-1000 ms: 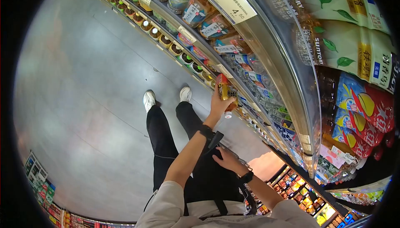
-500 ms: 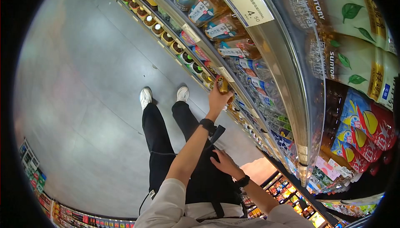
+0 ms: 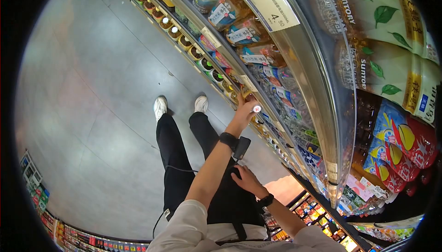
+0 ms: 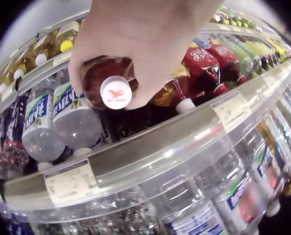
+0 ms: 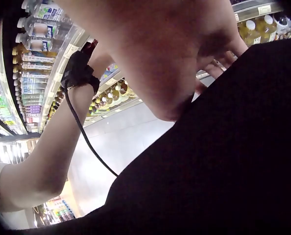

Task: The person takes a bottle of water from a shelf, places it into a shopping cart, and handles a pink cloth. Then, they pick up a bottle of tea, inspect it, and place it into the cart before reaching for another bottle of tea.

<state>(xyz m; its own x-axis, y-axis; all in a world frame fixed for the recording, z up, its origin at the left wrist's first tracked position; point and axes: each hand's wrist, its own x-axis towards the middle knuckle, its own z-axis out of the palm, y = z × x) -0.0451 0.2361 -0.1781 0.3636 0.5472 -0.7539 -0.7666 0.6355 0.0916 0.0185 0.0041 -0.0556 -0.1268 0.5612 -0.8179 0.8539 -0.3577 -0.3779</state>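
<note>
In the head view my left hand reaches to the low shelf on the right and grips a drink bottle, its white cap toward me. The left wrist view shows the thumb and fingers curled round this bottle of reddish-brown drink, with a red bird mark on the cap. It is at the front of a shelf row, between clear bottles and an amber bottle with a white cap. My right hand rests on the thigh of my black trousers, fingers loosely spread.
A curved shelf rail with a price tag runs above the reach. Large tea bottles and red drink bottles lie on the upper shelf. Grey floor stretches left. A clear-edged shelf lip fronts the row.
My left hand has moved the bottle in toward the shelf and turned it, so its cap now faces up at me and its label is mostly hidden. The right hand stays on the thigh.
</note>
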